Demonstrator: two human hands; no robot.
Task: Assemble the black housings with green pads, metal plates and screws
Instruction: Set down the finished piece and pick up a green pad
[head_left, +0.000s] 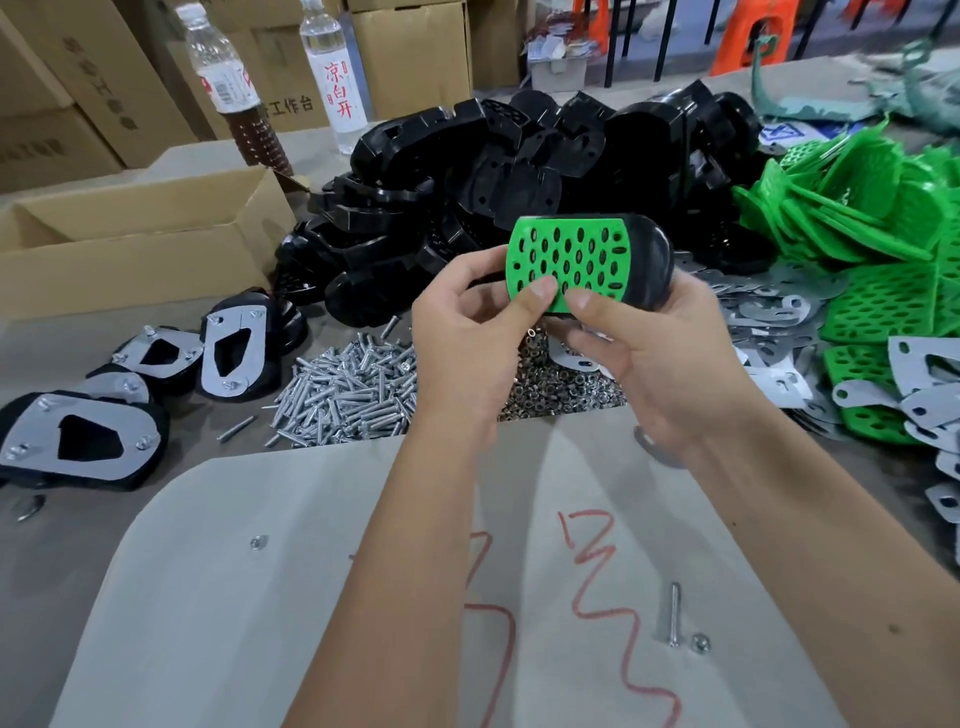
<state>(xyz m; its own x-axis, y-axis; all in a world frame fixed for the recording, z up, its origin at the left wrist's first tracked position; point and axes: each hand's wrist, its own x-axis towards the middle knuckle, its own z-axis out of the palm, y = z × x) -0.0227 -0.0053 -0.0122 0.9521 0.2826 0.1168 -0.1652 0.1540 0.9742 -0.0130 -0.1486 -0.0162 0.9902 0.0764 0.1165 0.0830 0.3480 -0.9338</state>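
Nearest, on the pale board, lie a loose screw (674, 613) and nut (701, 643). Above the board, the left hand (467, 332) and right hand (654, 348) both clasp one black housing (647, 260), thumbs pressing its green pad (566, 260) flat. It looks light and rigid, the pad bendy, so edges give the safest hold; spare housings (519, 156) pile beyond.

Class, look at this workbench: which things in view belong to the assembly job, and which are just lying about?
Belong to the job:
black housing with green pad, held in both hands (left hand, right hand)
housing pile
green pad pile
metal plates
screws
nuts
finished units

Just lying about:
two bottles
cardboard box
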